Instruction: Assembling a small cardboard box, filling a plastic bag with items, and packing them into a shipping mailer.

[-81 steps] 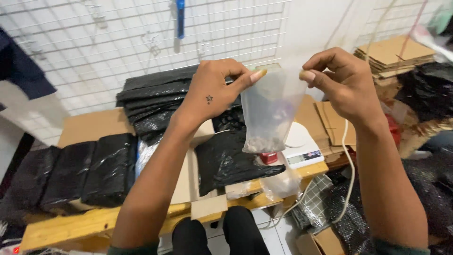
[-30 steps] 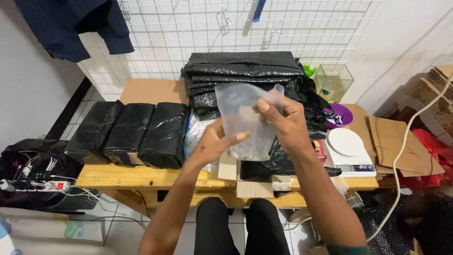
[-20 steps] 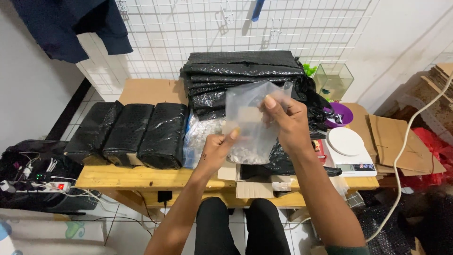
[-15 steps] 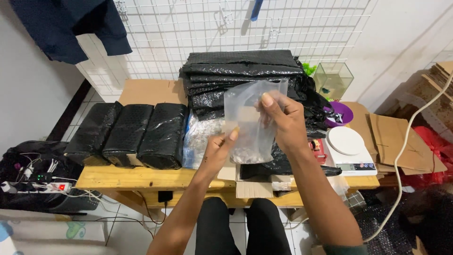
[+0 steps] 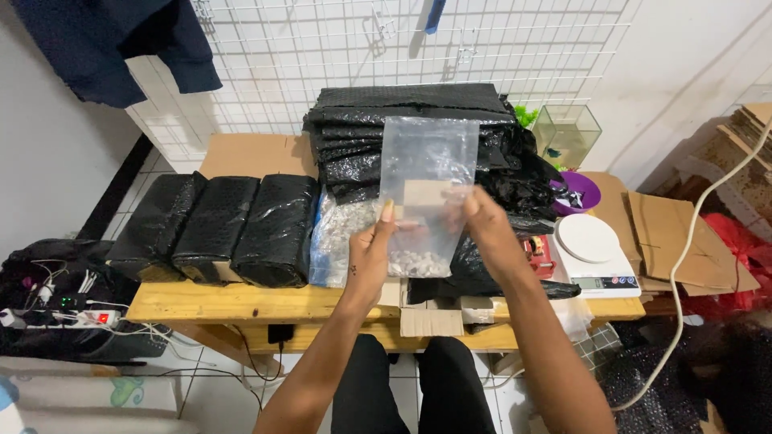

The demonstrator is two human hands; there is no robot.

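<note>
Bag: clear plastic bag (image 5: 429, 185), small pebbles at bottom, upright over wooden table (image 5: 241, 301)
Left hand (image 5: 368, 261): pinching bag's left edge
Right hand (image 5: 486, 225): gripping bag's right side

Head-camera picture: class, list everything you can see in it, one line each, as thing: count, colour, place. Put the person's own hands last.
Clear plastic bag: one, transparent, held upright above the bench, small pale pieces at its bottom.
Wrapped parcels: three, black, side by side on the bench's left.
Stack of bags: one, black, at the back of the bench.
Kitchen scale: one, white, on the bench's right.
Bowl: one, purple, behind the scale.
Small tank: one, clear, by the wall.
Wire grid: one, white, on the wall.
Wooden bench: one, light brown.
Power strip: one, white, far left.
Left hand: holds the bag's left edge.
Right hand: holds the bag's right edge.
</note>
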